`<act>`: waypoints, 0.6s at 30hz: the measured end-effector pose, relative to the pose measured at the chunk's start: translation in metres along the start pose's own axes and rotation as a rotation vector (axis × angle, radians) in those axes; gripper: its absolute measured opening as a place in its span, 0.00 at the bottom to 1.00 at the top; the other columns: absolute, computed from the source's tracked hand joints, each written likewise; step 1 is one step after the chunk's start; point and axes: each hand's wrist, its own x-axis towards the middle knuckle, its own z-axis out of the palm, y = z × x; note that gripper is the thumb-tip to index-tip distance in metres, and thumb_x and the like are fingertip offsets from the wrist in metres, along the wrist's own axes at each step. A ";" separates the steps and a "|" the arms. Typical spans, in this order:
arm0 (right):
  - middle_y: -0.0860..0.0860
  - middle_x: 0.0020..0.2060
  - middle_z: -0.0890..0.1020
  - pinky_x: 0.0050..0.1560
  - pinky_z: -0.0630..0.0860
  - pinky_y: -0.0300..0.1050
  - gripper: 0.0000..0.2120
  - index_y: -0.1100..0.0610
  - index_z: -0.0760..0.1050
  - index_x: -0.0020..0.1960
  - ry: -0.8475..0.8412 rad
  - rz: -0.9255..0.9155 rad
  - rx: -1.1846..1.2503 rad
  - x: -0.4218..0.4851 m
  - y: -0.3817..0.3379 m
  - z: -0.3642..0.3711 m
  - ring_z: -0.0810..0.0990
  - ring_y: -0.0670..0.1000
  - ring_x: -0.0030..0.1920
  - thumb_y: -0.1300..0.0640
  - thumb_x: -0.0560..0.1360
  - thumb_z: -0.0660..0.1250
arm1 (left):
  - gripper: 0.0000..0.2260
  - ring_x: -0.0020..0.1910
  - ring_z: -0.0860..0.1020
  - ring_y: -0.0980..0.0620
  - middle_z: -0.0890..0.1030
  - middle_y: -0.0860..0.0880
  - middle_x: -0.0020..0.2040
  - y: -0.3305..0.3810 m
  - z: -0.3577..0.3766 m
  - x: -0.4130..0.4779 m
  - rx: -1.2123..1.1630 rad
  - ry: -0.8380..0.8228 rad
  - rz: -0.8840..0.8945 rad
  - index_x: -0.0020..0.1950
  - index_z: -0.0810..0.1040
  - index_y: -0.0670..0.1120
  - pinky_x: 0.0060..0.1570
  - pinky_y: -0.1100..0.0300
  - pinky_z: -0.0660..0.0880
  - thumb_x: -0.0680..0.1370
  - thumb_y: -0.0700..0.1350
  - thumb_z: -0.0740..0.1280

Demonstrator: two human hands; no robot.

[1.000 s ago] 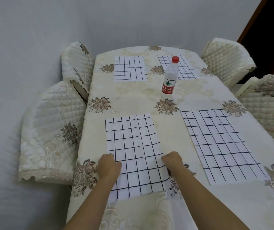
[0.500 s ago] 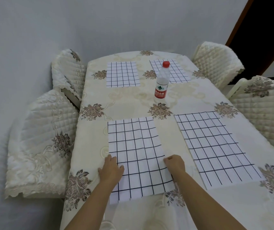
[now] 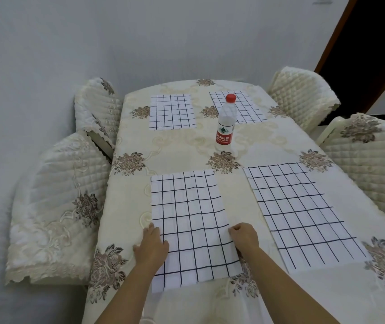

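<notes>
The checked mat (image 3: 191, 220) is lying flat on the near left part of the bench (image 3: 179, 150), its near edge reaching close to the bench's front edge. The left hand (image 3: 151, 247) is resting on the mat's left edge with its fingers straight and relaxed, gripping nothing. The right hand (image 3: 244, 237) is curling its fingers at the mat's right edge and appears to be pinching the cloth there.

A second checked mat (image 3: 303, 211) is lying just to the right, apart from the first. Two smaller-looking mats, the far left mat (image 3: 172, 111) and the far right mat (image 3: 249, 111), are lying at the far end. A water bottle (image 3: 225, 123) with a red cap is standing upright near the middle, in front of the far right mat.

A cream tablecloth with brown flower prints is covering the bench. Quilted cream chairs are standing round it: two on the left (image 3: 56, 206) and two on the right (image 3: 369, 164). A plain pale wall (image 3: 140, 43) is rising behind, and a dark doorway (image 3: 378, 43) is showing at the upper right.
</notes>
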 end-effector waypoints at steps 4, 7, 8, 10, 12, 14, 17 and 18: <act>0.63 0.46 0.83 0.38 0.70 0.42 0.14 0.72 0.78 0.51 -0.013 -0.025 -0.010 -0.001 -0.001 0.002 0.75 0.53 0.37 0.61 0.77 0.60 | 0.22 0.76 0.45 0.50 0.45 0.51 0.78 -0.006 0.000 -0.001 0.021 -0.013 -0.018 0.75 0.54 0.46 0.71 0.41 0.53 0.81 0.47 0.52; 0.58 0.37 0.80 0.38 0.69 0.40 0.14 0.70 0.78 0.51 -0.020 -0.030 -0.022 0.000 -0.001 0.004 0.73 0.50 0.35 0.61 0.77 0.59 | 0.23 0.77 0.44 0.50 0.44 0.51 0.78 -0.010 0.000 -0.002 0.026 -0.010 -0.032 0.76 0.52 0.46 0.71 0.41 0.53 0.81 0.48 0.52; 0.55 0.36 0.78 0.38 0.68 0.39 0.13 0.69 0.78 0.51 -0.017 -0.029 -0.024 0.000 -0.001 0.004 0.72 0.50 0.35 0.61 0.77 0.58 | 0.23 0.77 0.44 0.50 0.45 0.51 0.78 -0.010 0.000 -0.003 0.017 -0.009 -0.036 0.76 0.51 0.46 0.71 0.41 0.52 0.81 0.48 0.52; 0.55 0.40 0.79 0.39 0.68 0.39 0.12 0.66 0.78 0.51 -0.007 -0.024 -0.028 0.001 -0.001 0.004 0.73 0.50 0.39 0.61 0.78 0.58 | 0.23 0.77 0.44 0.50 0.45 0.51 0.78 -0.011 -0.001 -0.004 -0.001 -0.008 -0.035 0.76 0.51 0.47 0.71 0.41 0.53 0.81 0.48 0.52; 0.57 0.45 0.81 0.41 0.69 0.40 0.11 0.64 0.78 0.51 -0.001 -0.023 -0.035 0.002 0.000 0.004 0.74 0.50 0.41 0.61 0.78 0.58 | 0.23 0.77 0.44 0.49 0.45 0.52 0.78 -0.010 0.000 -0.006 0.003 -0.015 -0.013 0.76 0.52 0.48 0.70 0.40 0.55 0.81 0.47 0.51; 0.57 0.45 0.82 0.41 0.69 0.40 0.11 0.63 0.78 0.51 -0.003 -0.026 -0.046 0.002 0.000 0.003 0.74 0.51 0.41 0.61 0.78 0.59 | 0.23 0.76 0.43 0.47 0.43 0.54 0.78 -0.009 0.002 -0.008 0.035 -0.032 0.019 0.76 0.50 0.49 0.69 0.39 0.57 0.82 0.47 0.51; 0.57 0.46 0.82 0.40 0.69 0.39 0.11 0.63 0.79 0.50 -0.007 -0.041 -0.055 0.002 -0.001 0.004 0.74 0.50 0.40 0.61 0.78 0.59 | 0.24 0.76 0.42 0.46 0.41 0.55 0.77 -0.009 0.005 -0.011 0.129 -0.040 0.046 0.76 0.47 0.51 0.68 0.37 0.59 0.82 0.49 0.50; 0.57 0.46 0.82 0.40 0.69 0.40 0.11 0.63 0.79 0.50 -0.006 -0.042 -0.054 0.002 -0.003 0.003 0.74 0.50 0.40 0.61 0.78 0.59 | 0.24 0.76 0.41 0.46 0.41 0.55 0.77 -0.010 0.005 -0.011 0.151 -0.037 0.047 0.77 0.47 0.51 0.67 0.37 0.60 0.82 0.50 0.50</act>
